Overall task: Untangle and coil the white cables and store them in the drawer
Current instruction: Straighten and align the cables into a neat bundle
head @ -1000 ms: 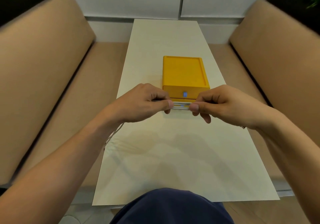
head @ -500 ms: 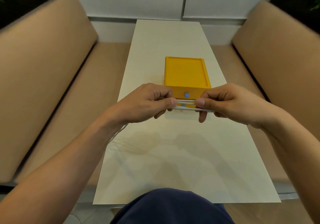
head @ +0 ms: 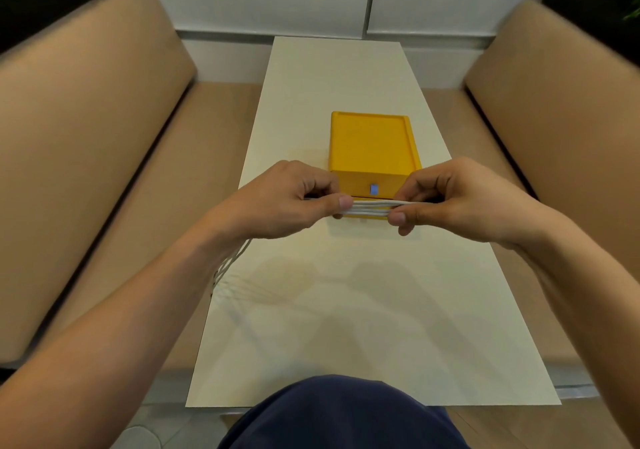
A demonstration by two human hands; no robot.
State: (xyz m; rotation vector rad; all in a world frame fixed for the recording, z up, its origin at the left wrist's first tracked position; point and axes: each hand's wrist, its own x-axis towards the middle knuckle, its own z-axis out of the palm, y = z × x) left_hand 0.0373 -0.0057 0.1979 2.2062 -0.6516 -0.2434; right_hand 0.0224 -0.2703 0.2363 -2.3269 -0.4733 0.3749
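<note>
Tan upholstery, smooth and soft-edged, covered the left bench (head: 86,143). Over the table (head: 346,327) the left hand (head: 287,199) had its fingers curled and its thumb pinching one end of the white cables (head: 370,207). Loose strands of them, thin and round, hung below that wrist off the table's left edge. Between the hands the cables made a flat bundle of several parallel strands, pulled straight, above the tabletop and just on the near side of the yellow drawer box (head: 372,147). The box was rectangular and matte, with a raised rim on top and a small blue pull (head: 374,189) on its near face; could not tell if the drawer was open. The right hand (head: 460,199) mirrored the left, fingers curled, thumb and forefinger pinching the bundle's other end. The table was long, pale cream, smooth, faintly glossy. The right bench (head: 561,119) was the same tan padding. Dark blue fabric (head: 339,414) sat at the near edge, centre.
</note>
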